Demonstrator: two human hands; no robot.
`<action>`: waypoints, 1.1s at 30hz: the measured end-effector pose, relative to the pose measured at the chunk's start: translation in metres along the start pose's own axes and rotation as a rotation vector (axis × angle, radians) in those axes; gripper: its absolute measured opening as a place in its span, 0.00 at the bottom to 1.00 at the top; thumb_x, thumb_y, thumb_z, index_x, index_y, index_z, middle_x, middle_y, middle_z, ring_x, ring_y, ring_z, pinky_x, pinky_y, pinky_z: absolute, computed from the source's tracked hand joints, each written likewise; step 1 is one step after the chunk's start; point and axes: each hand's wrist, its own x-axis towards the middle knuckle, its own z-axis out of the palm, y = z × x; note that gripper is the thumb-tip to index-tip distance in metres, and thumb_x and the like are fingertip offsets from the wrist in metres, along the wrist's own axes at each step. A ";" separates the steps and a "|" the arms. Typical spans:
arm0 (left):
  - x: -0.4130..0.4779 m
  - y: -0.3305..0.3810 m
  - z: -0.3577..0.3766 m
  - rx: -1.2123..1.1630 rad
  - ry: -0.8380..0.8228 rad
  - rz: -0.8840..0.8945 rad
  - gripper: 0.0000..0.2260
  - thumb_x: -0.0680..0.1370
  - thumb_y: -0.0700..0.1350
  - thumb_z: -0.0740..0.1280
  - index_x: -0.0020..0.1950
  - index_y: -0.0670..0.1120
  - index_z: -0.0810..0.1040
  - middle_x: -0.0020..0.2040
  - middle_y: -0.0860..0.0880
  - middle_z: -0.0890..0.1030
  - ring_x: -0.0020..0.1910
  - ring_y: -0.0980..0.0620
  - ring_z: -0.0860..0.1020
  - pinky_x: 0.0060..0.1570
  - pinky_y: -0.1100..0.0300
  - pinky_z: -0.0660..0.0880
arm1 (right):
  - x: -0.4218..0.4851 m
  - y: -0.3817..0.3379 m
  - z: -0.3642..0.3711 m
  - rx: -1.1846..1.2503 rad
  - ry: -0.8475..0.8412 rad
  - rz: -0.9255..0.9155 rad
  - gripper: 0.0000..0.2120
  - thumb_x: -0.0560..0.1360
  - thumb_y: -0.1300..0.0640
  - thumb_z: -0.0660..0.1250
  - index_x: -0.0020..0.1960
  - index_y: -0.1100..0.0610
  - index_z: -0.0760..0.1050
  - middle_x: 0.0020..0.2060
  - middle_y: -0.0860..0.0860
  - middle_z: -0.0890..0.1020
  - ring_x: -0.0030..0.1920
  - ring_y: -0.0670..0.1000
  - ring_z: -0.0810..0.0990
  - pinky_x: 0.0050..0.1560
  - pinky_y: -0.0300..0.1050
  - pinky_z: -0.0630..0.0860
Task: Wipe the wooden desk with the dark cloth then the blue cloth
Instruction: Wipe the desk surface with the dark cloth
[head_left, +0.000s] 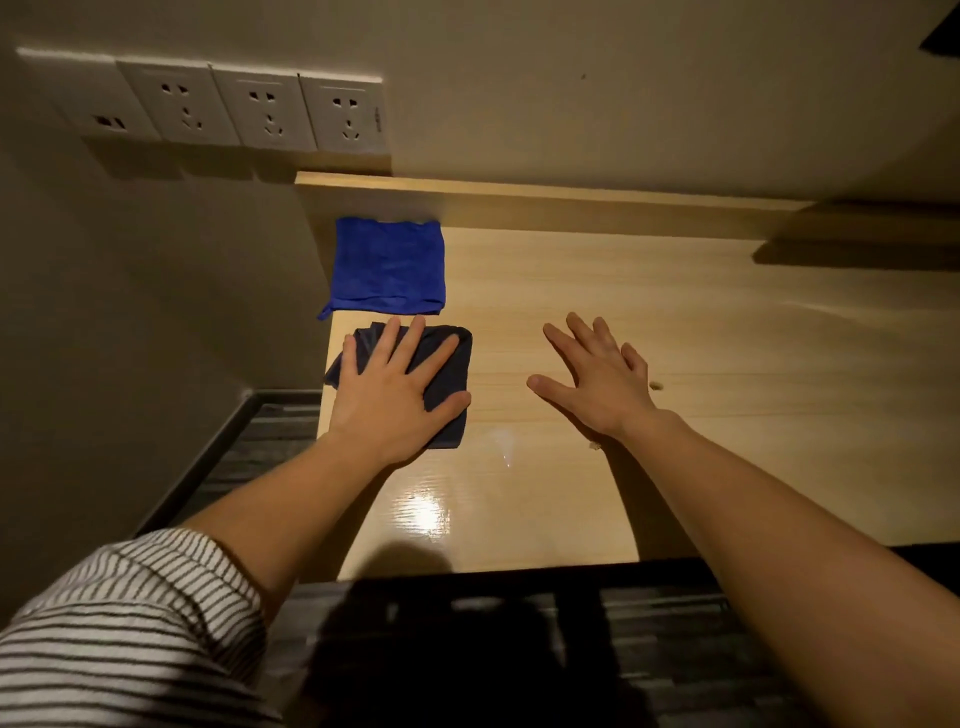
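Pressing flat with fingers spread, the left hand (397, 389) lies on the dark cloth (447, 374) near the left edge of the wooden desk (675, 322). The right hand (597, 379) is spread too, holding nothing. Just behind sits the blue cloth (389, 267).

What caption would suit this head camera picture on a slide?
Left hand flat on the dark cloth, right hand open over the wooden desk, blue cloth waiting behind.
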 end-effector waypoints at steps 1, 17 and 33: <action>-0.002 0.000 0.000 0.004 0.000 -0.006 0.35 0.80 0.75 0.42 0.86 0.65 0.47 0.88 0.50 0.47 0.86 0.45 0.43 0.80 0.29 0.41 | -0.001 0.000 0.001 0.003 0.004 0.001 0.39 0.76 0.23 0.54 0.82 0.36 0.51 0.84 0.43 0.47 0.83 0.50 0.40 0.79 0.61 0.42; -0.094 0.033 0.015 0.023 -0.048 -0.126 0.33 0.82 0.73 0.41 0.85 0.66 0.43 0.88 0.53 0.42 0.86 0.48 0.40 0.82 0.36 0.38 | 0.001 0.004 0.006 -0.002 0.033 -0.012 0.39 0.75 0.23 0.53 0.82 0.36 0.52 0.84 0.43 0.48 0.83 0.51 0.41 0.78 0.62 0.44; -0.168 0.096 0.037 -0.253 0.242 -0.216 0.24 0.86 0.58 0.53 0.75 0.52 0.79 0.78 0.52 0.75 0.79 0.51 0.70 0.77 0.52 0.62 | -0.001 0.004 0.002 -0.024 -0.009 -0.042 0.40 0.76 0.23 0.50 0.83 0.38 0.49 0.84 0.46 0.46 0.83 0.54 0.40 0.79 0.64 0.44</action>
